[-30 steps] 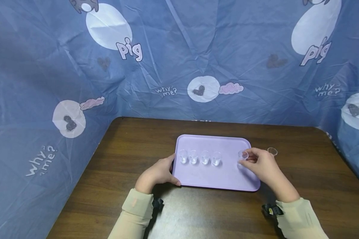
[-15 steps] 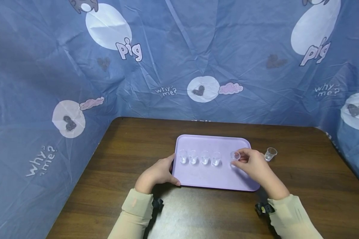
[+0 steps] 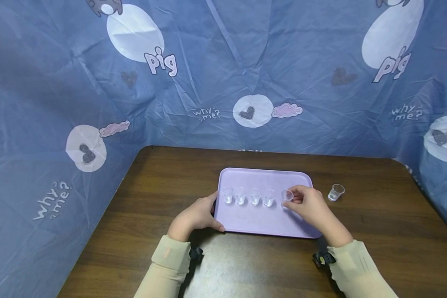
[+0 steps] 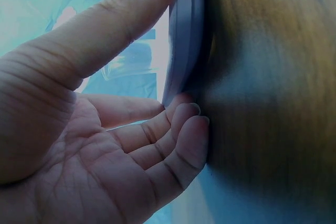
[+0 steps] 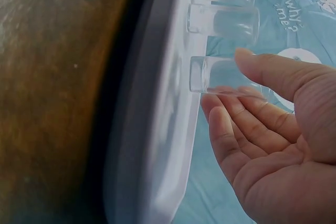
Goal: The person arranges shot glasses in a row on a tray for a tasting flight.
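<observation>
A lilac tray [image 3: 260, 221] lies on the brown table. Several small clear cups stand on it in a row, from the leftmost cup [image 3: 228, 195] to the fourth cup [image 3: 270, 197]. My right hand [image 3: 291, 198] pinches a fifth clear cup [image 3: 287, 195] between thumb and fingers, just right of the row. In the right wrist view this cup [image 5: 220, 74] has its base at the tray surface [image 5: 163, 129]. My left hand [image 3: 215, 211] grips the tray's left edge. There my thumb [image 4: 115, 19] lies on top of the rim [image 4: 186, 35] and my fingers [image 4: 181, 140] curl against its side.
One more clear cup [image 3: 335, 192] stands on the table [image 3: 376, 215] just right of the tray. Blue printed sheeting [image 3: 246, 74] walls in the back and both sides. Bare wood shows in front of and behind the tray.
My right hand has carried the fifth cup leftward across the tray, from its right end to beside the row. The cup on the table has come into full view. The left hand stays.
</observation>
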Tool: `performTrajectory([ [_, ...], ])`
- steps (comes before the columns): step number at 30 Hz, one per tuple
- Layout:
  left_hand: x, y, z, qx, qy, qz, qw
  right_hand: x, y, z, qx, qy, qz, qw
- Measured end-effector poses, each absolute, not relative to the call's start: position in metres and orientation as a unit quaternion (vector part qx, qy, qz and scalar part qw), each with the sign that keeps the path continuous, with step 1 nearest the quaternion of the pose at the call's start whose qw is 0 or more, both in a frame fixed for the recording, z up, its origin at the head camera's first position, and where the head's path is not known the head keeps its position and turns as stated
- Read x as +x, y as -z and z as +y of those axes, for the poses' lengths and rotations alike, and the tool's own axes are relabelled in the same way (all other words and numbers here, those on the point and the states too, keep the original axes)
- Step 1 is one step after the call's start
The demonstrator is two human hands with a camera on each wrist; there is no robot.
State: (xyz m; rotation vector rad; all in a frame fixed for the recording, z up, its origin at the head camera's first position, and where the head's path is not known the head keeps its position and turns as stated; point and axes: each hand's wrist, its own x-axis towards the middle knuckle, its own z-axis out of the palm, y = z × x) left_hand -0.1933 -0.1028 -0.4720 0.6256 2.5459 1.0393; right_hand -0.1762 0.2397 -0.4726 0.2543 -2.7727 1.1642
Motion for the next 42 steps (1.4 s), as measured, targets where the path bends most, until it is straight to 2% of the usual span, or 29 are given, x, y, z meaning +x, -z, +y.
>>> performTrajectory([
  [26, -0.195, 0.476, -0.104, 0.213, -0.358, 0.895, 0.159, -0.179, 0.479, 0.235, 0.089, -0.377, -0.920, 0.064],
  [42, -0.194, 0.473, -0.103, 0.211, -0.357, 0.896, 0.161, -0.168, 0.461, 0.257, 0.075, -0.418, -0.905, 0.036],
])
